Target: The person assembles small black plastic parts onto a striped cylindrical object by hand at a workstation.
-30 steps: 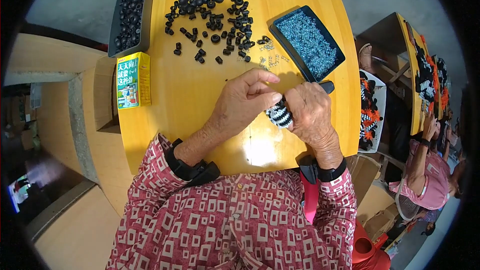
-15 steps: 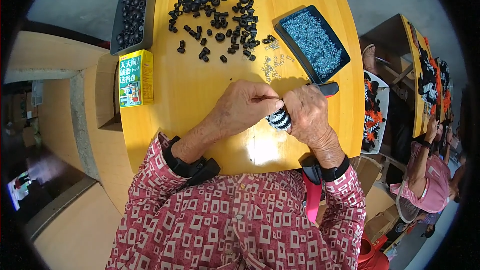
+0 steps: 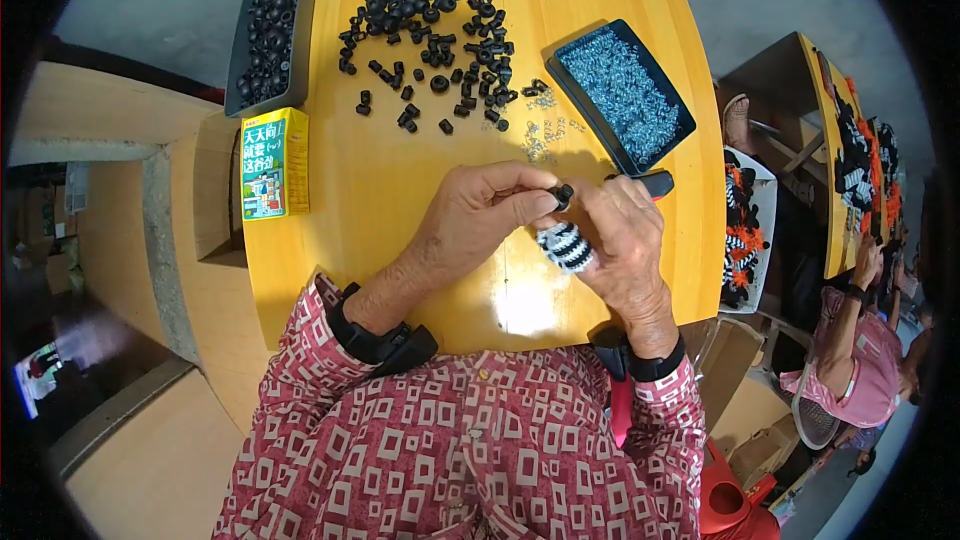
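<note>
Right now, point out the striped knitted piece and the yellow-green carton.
Striped knitted piece [image 3: 565, 247]: head view, on its banded side.
Yellow-green carton [image 3: 268, 164]: head view, on its front face.

Legible lettering stands on one thing: the boxy yellow-and-green carton [image 3: 275, 162] at the left edge of the yellow wooden tabletop [image 3: 400, 165], just beside the dark rectangular tray of round black pieces [image 3: 236, 60]. Its green front panel carries large white Chinese characters, set in three rows one under another. A small bracketed mark like a drawn face ends the middle row. The characters stand upright to the viewer, above a colourful picture of buildings. Along the top yellow border runs a small reddish line of print, and the yellow side panel bears finer print; both are too tiny to read.
</note>
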`<state>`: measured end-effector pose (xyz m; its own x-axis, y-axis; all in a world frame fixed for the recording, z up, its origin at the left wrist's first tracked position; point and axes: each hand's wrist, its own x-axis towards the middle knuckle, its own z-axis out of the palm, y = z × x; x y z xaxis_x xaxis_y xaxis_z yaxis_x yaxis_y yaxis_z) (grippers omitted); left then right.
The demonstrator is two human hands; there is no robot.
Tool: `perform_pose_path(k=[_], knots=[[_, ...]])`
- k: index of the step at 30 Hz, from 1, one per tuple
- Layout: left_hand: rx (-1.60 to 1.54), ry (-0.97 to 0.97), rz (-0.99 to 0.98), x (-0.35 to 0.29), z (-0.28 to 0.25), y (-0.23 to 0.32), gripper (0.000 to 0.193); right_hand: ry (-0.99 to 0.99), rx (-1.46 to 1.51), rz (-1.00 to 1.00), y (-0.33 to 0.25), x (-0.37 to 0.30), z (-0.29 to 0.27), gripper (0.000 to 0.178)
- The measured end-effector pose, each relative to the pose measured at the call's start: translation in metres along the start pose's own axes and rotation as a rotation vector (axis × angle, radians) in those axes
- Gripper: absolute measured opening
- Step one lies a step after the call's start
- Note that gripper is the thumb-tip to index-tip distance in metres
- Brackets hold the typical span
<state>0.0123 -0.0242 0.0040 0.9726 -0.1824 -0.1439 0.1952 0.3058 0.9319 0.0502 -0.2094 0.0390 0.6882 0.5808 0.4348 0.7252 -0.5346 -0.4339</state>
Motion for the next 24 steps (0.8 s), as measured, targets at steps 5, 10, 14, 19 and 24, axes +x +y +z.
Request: perform_pose_path(k=[5, 10, 14, 19, 24], knots=[[0.232, 0.054, 0.123, -0.006, 0.005, 0.013, 0.019, 0.076, 0.446, 0.273, -0.006, -0.014, 0.001, 0.028], [0.453, 0.052, 0.425, -0.006, 0.008, 0.016, 0.025, 0.104, 0.882, 0.526, -0.012, -0.022, -0.007, 0.028], [0.488, 0.052, 0.465, -0.005, 0.010, 0.016, 0.025, 0.109, 0.906, 0.512, -0.010, -0.024, -0.004, 0.028], [0.400, 0.071, 0.401, -0.006, 0.012, 0.013, 0.025, 0.145, 0.862, 0.454, -0.011, -0.024, -0.001, 0.030], [0.358, 0.060, 0.399, -0.005, 0.012, 0.011, 0.024, 0.151, 0.845, 0.451, -0.012, -0.024, -0.001, 0.030]])
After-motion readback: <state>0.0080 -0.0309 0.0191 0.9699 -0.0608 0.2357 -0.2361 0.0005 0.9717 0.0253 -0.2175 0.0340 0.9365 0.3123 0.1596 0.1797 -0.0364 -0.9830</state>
